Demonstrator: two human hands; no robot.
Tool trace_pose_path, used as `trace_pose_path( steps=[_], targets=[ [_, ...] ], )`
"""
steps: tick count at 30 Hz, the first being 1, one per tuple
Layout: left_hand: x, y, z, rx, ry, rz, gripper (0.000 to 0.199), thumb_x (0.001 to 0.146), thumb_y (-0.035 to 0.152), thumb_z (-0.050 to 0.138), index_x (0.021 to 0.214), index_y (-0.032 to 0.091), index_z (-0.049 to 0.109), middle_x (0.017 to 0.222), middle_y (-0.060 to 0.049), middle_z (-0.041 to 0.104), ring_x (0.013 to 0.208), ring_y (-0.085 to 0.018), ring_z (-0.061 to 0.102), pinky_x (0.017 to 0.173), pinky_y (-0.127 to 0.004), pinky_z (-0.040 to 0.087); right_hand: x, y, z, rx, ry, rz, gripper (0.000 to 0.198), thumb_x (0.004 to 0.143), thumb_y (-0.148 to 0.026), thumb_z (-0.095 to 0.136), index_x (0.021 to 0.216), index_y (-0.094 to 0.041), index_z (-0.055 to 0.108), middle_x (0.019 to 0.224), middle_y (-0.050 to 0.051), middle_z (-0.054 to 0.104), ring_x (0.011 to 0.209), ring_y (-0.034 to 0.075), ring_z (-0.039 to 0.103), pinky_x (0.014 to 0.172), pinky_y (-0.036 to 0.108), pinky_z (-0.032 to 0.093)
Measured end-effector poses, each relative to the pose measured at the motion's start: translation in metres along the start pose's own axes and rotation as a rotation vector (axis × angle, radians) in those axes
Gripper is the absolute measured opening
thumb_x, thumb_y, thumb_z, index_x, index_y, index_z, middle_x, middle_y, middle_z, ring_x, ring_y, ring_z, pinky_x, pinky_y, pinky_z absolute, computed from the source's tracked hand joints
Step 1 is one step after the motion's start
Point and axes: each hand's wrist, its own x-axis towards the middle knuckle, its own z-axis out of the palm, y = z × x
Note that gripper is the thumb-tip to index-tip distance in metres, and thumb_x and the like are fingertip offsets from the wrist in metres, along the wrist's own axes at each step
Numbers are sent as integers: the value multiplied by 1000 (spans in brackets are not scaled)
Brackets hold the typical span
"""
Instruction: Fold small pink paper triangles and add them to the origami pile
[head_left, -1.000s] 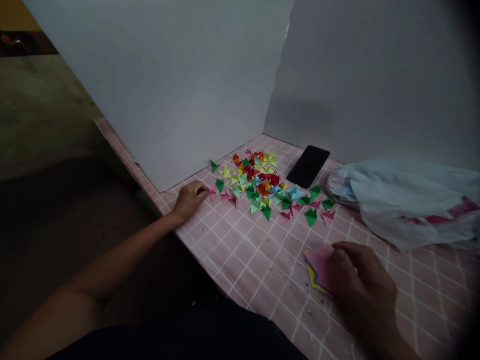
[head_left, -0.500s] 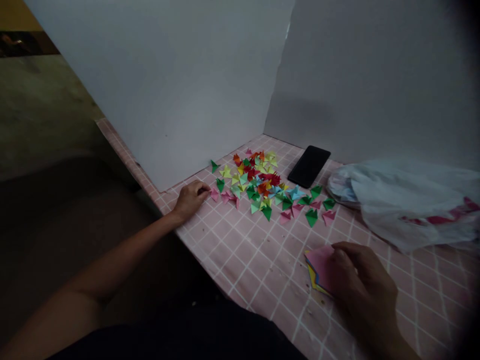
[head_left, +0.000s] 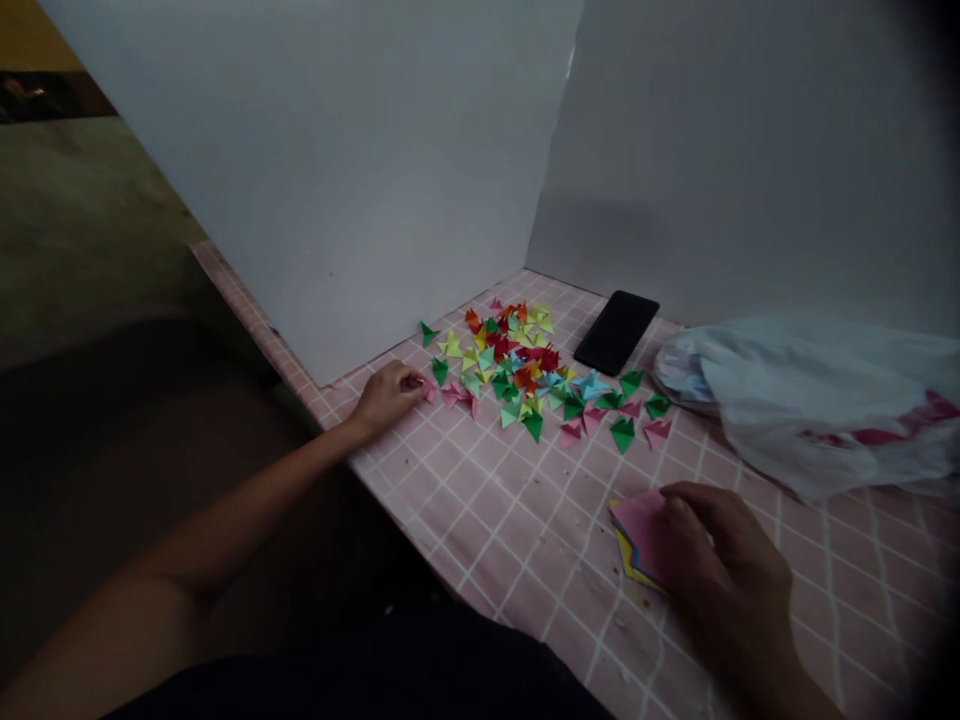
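The left hand point(head_left: 386, 397) lies on the pink checked cloth point(head_left: 480, 500) at the near-left edge of the scatter of folded triangles point(head_left: 525, 370). Its fingers point(head_left: 409, 382) are curled together, the tips closing on a pink triangle point(head_left: 429, 392) that lies just beyond them, on the side toward the pile; how firm the pinch is I cannot tell. More pink pieces lie right past that one, and the rest of the pile spreads farther off from the fingertips, toward the phone point(head_left: 616, 331).

The right hand point(head_left: 720, 560) rests flat on a stack of paper squares point(head_left: 637, 535), fingers loosely together and pressing the pink top sheet; the stack pokes out from under the fingertips on the side toward the pile, with yellow and blue edges showing beneath. The left hand is much the nearer of the two to the triangles; the right is well apart from them.

A crumpled plastic bag point(head_left: 817, 400) lies beyond the right hand's fingers, just beside the phone. White boards point(head_left: 360, 150) stand behind everything
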Motion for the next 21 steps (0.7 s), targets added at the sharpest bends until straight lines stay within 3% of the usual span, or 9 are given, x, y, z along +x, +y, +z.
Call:
trace_pose_path(
  steps=[3,9,17,21],
  targets=[
    [3,1,1,17,-19,17,8,74,17,63,78,18,70,81,-3,66,75,-18,60,71,-30,47,-1,0,0,7,-1,0,18,91,-36,50,91,-21,61,91,6,61,86,23,59,75,36,46],
    [16,3,-6,21,-2,40,8,75,18,63,80,19,70,82,-3,67,74,-17,59,69,-28,46,-1,3,3,4,3,-4,17,91,-35,51,93,-22,61,92,5,62,86,23,60,75,35,46],
    [42,-18,-5,22,16,28,9,74,17,62,78,19,70,79,-3,66,76,-19,59,73,-30,46,-2,5,2,21,-17,13,17,91,-36,51,92,-22,62,94,5,62,87,23,60,77,36,46],
    [40,-21,-3,-10,14,-24,18,72,19,64,89,19,69,82,-3,67,75,-18,60,71,-29,48,-2,5,1,33,-26,21,18,91,-36,51,93,-22,62,94,6,62,87,23,60,76,36,46]
  ],
)
